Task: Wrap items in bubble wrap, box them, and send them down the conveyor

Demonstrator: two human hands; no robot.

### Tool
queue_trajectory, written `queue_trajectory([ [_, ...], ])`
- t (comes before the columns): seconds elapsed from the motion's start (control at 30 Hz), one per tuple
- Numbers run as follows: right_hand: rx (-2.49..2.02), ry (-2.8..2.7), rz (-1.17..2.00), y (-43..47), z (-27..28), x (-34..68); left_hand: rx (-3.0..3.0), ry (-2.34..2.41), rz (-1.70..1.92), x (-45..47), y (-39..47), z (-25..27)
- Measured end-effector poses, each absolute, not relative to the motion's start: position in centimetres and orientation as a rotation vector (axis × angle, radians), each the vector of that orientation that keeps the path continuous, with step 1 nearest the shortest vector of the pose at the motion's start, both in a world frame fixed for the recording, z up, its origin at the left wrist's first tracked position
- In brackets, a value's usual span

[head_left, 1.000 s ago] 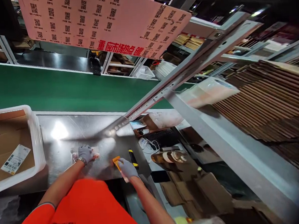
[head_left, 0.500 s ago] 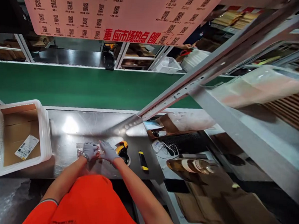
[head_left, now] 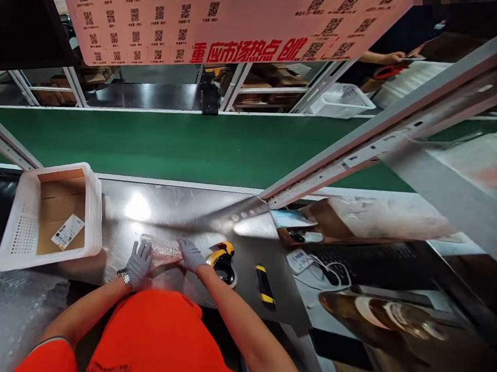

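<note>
A reddish item in clear bubble wrap [head_left: 165, 252] lies on the metal bench top in front of me. My left hand [head_left: 138, 265], in a grey glove, rests against the bundle's left end with fingers stretched out and apart. At the opposite end my gloved right hand [head_left: 191, 255] has its fingers bent round the wrap. Loose clear film spreads beneath both hands. Just right of my right hand is a yellow-and-black tape dispenser [head_left: 224, 260]. Farther right lies a yellow-and-black utility knife [head_left: 265, 286].
White stacked baskets [head_left: 95, 216] hold a cardboard piece with a label at left. A green conveyor belt [head_left: 180, 148] runs behind the bench [head_left: 244, 258]. To the right are a keyboard, a bottle [head_left: 375, 312] and a slanting metal post [head_left: 334, 162]. A co-worker's hands show across the belt.
My hands have moved apart, the left one outward with its fingers spread, uncovering more of the wrapped bundle. The camera view has shifted left, so the surroundings sit farther right.
</note>
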State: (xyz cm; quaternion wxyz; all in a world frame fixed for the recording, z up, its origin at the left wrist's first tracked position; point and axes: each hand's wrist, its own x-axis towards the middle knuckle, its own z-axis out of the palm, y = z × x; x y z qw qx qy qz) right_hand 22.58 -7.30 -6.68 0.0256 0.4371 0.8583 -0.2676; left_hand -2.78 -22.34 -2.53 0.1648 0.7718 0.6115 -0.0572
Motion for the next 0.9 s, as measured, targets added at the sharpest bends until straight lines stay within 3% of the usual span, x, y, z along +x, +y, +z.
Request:
queue_trajectory([
  [0.1,1.346,2.653,-0.804,-7.2,-6.4,22.5,2.125,1.851,-0.127,-3.2,-23.4,-3.9],
  [0.3,1.307,2.623,-0.714,-7.6,-6.1,22.5,2.058,1.783,0.318,-5.0,-19.9,-3.9],
  [0.47,1.285,2.622,-0.650,-8.1,-6.0,22.7,1.649,1.744,0.552,-6.4,-15.9,-3.9],
  [0.7,1.221,2.615,-0.671,-7.0,-4.5,22.1,1.386,1.765,0.605,-6.9,-14.4,-5.3],
  [0.9,1.080,2.725,-0.913,-7.1,-4.1,16.4,1.372,1.754,0.587,-6.3,-14.9,-5.9],
])
